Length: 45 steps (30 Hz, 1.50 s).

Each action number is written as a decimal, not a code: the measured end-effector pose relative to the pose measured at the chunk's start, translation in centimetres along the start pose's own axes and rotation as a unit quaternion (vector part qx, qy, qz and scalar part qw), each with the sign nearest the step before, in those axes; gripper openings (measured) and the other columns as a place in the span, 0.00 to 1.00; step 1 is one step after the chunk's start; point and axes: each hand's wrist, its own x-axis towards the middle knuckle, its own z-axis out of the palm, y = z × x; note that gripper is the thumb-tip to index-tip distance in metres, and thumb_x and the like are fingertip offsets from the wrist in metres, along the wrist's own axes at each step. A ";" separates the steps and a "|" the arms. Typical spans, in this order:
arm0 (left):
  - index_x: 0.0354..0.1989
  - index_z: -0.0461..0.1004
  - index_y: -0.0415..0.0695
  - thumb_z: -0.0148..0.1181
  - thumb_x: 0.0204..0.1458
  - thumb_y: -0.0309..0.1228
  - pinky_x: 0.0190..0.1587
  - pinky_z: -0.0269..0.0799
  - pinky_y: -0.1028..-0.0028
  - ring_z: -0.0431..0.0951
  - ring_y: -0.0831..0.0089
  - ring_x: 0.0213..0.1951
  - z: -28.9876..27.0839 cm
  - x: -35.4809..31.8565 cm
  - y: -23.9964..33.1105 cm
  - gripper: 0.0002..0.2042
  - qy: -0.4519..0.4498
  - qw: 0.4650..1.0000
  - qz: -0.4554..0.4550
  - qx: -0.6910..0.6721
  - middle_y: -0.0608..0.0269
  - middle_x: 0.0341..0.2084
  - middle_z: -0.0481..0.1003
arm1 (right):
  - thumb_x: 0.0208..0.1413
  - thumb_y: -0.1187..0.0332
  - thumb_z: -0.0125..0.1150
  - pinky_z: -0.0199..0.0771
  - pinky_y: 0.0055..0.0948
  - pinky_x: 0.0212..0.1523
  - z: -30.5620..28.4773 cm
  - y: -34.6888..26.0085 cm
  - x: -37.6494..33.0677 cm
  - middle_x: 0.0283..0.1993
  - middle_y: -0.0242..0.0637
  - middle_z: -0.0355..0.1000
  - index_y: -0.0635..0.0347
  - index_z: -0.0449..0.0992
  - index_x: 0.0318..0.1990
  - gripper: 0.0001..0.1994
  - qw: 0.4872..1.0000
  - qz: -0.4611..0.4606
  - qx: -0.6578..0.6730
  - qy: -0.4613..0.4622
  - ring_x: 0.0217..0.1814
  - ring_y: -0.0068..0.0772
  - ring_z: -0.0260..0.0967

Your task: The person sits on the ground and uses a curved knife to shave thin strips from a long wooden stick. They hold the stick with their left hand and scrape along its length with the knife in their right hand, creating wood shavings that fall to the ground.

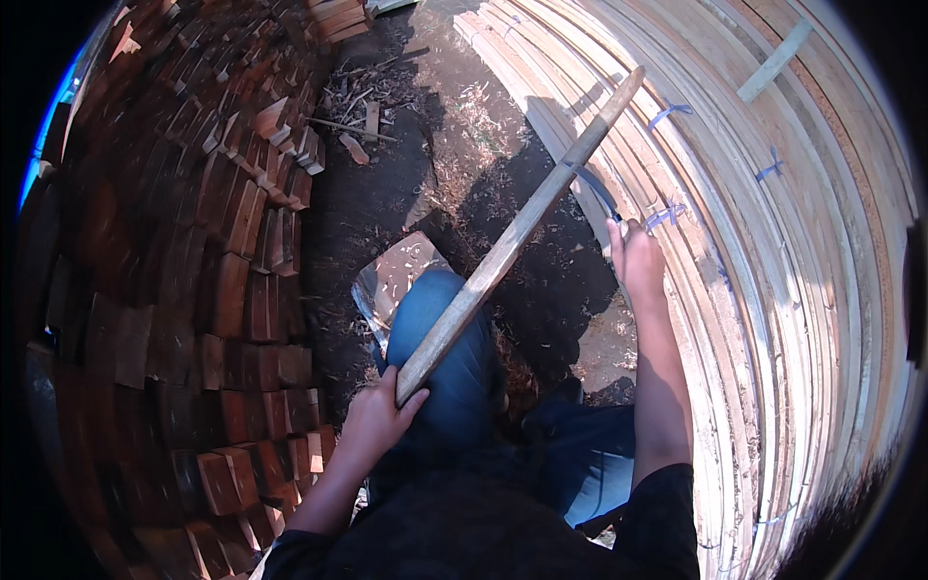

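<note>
A long wooden pole (512, 237) slants from my lap up to the far right, its far end narrowing to a point. My left hand (378, 416) is wrapped round the near end, beside my raised knee in blue jeans. The pole passes over that knee. In my right hand (638, 259) is a curved knife (596, 187) with a dark, sickle-like blade; my fingers hide most of its handle. The blade's tip end meets the pole's edge in the picture, a little below the pointed end; I cannot tell whether it cuts into the wood.
Stacked reddish-brown timber (227, 300) rises along the left. Long pale wood strips (773, 242), some tied with blue-purple string, fill the right side. A wooden block (401, 266) sits by my knee. Shavings and scraps (367, 111) litter the dark ground.
</note>
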 end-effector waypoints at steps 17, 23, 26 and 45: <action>0.37 0.72 0.41 0.61 0.50 0.50 0.41 0.74 0.51 0.79 0.45 0.36 -4.4 -4.3 1.0 0.22 -0.058 0.974 -0.166 0.140 0.45 0.28 0.78 | 0.60 0.53 0.55 0.64 0.38 0.31 4.5 9.9 2.7 0.20 0.44 0.68 0.69 0.72 0.25 0.24 0.951 0.025 0.236 -0.199 0.25 0.41 0.67; 0.40 0.72 0.42 0.62 0.50 0.49 0.41 0.75 0.54 0.80 0.51 0.37 -5.2 0.7 -1.1 0.21 -0.063 0.966 -0.123 0.217 0.48 0.30 0.78 | 0.64 0.51 0.51 0.41 0.18 0.07 0.4 10.3 -4.3 0.11 0.20 0.51 0.53 0.65 0.26 0.19 0.841 0.167 0.441 -0.266 0.07 0.13 0.43; 0.42 0.74 0.44 0.62 0.50 0.48 0.43 0.76 0.58 0.80 0.54 0.39 -6.4 4.1 -1.1 0.20 -0.058 0.958 -0.087 0.266 0.51 0.33 0.79 | 0.63 0.56 0.54 0.42 0.18 0.08 -2.8 8.3 -7.5 0.12 0.22 0.53 0.53 0.66 0.28 0.15 0.839 0.176 0.435 -0.274 0.08 0.13 0.45; 0.44 0.78 0.45 0.64 0.50 0.43 0.50 0.75 0.66 0.79 0.62 0.48 -5.9 4.8 -3.0 0.17 -0.042 0.948 -0.006 0.315 0.57 0.43 0.79 | 0.61 0.66 0.55 0.45 0.14 0.09 -15.6 -3.4 -27.4 0.14 0.22 0.55 0.57 0.67 0.41 0.07 0.825 0.161 0.521 -0.149 0.08 0.11 0.48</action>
